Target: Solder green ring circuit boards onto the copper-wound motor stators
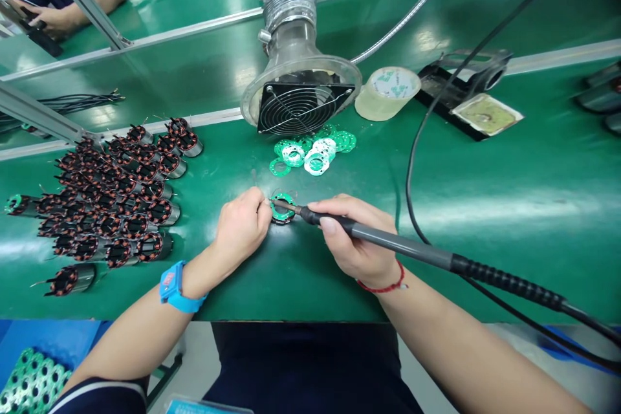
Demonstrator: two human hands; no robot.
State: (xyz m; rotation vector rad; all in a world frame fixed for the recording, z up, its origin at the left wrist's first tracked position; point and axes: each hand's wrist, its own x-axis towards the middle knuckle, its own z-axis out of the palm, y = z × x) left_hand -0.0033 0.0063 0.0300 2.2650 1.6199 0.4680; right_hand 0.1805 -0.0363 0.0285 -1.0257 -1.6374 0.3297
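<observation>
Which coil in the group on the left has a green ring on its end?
The leftmost coil, sticking out at the group's far-left edge. Its end shows a green ring; the other coils there show copper windings instead.

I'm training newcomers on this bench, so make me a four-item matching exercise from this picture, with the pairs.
Things:
1. Soldering iron
2. Tape roll
3. Wristband
4. Copper-wound cores

Place or colour:
A. Blue
B. Grouped on the left part of the bench
C. Held in the right hand
D. Just right of the fan

Right pairs: 1-C, 2-D, 3-A, 4-B.
</observation>
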